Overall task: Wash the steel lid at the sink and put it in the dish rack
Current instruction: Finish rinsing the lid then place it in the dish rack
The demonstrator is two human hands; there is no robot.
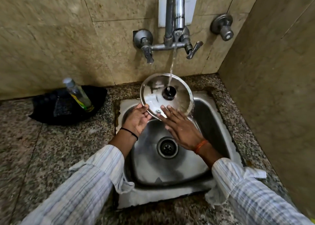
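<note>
Head view: rinsing step, lid (pixel 166 95) held tilted over the back of the sink (pixel 172 166), water from the tap (pixel 176 11) hitting the black knob (pixel 168 93) in its middle. Left hand (pixel 138 120) grips the lid's lower-left rim, fingers curled around the edge. Right hand (pixel 182 127) lies flat, fingers together and straight, fingertips touching the lid's near face, clamped on nothing.

To do it well, judged: keep the left grip firm since wet steel slips, rub the right palm all around the face and rim, turn the lid so the stream reaches every part, then flip for the underside. Dish rack not in view.

Lid looks round, shiny steel, slightly domed, wet, with pale streaks on the near half, soap or glare, cannot tell which. A bottle (pixel 78 93) stands on a dark cloth (pixel 66 105) left of the sink.
</note>
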